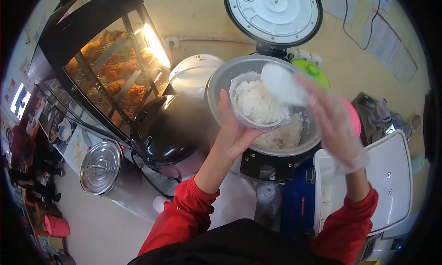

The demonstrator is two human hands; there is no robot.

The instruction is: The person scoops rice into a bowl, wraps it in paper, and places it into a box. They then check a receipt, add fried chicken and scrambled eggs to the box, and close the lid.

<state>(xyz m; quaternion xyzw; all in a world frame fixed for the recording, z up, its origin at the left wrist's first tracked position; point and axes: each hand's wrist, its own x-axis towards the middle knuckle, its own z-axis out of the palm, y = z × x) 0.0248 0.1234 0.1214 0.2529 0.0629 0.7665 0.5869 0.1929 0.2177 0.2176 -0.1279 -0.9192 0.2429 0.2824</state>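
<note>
Head view, centre of frame. Your left hand [235,132] carries a clear plastic bowl [258,109], its grip pressed to the bowl from below with the thumb raised against the near rim. The bowl is heaped with white rice and hangs directly over the open rice cooker [215,91], whose lid [274,12] stands upright at the top of the frame. Your right hand [340,127], in a thin transparent glove, holds a white rice paddle [281,83] just above the bowl's far rim. Its grip looks wrapped round the handle, though motion blur hides the fingers. More rice lies in the cooker pan beneath the bowl.

The step in hand reads as portioning: rice is being scooped from the pan into the bowl, and the bowl looks nearly full. The next move calls for a level bowl and a gentle press of the paddle, so that loose grains fall back into the pan and not onto the surface.

A black cooker [168,127] sits left of centre, a steel pot [101,166] lower left, a lit warming cabinet [115,76] upper left.
</note>
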